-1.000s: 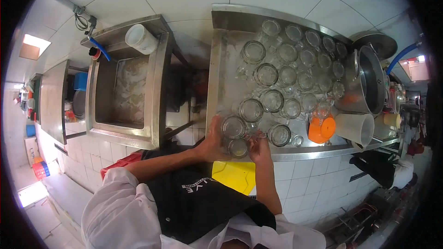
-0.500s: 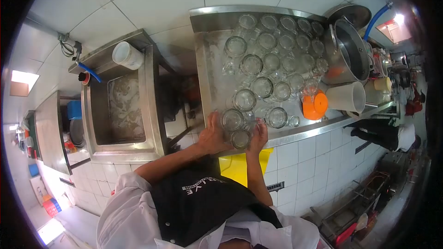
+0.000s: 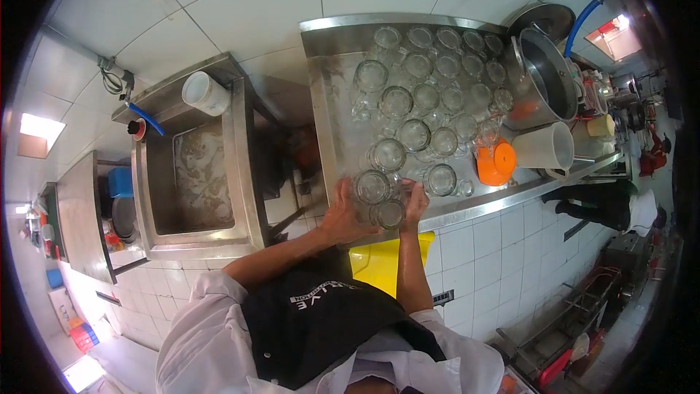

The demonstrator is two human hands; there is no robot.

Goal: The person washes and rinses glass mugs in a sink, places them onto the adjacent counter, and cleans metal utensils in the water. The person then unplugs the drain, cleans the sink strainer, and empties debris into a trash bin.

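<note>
Two clear glass mugs stand base up at the front left of the steel draining counter (image 3: 332, 131), a nearer mug (image 3: 388, 214) and one just behind it, a second mug (image 3: 372, 187). My left hand (image 3: 344, 216) curls along their left side, its fingers against the glass. On the right, my right hand (image 3: 415, 206) presses fingers and thumb to the nearer mug. Its fingertips are partly hidden by glass. Beyond my hands, several more upturned mugs (image 3: 414, 134) stand in rows, and another mug (image 3: 440, 179) is right of my right hand.
Right of the mugs are an orange container (image 3: 497, 163), a pale plastic jug (image 3: 543, 149) and a large metal pot (image 3: 543, 80). At left, a steel sink (image 3: 251, 197) has a white bucket (image 3: 206, 93) on its back ledge. A person (image 3: 634, 213) is at far right.
The nearer mug has shifted slightly right between my hands, and both hands have moved a little with it. The view has also shifted slightly. The other mugs keep their places.
</note>
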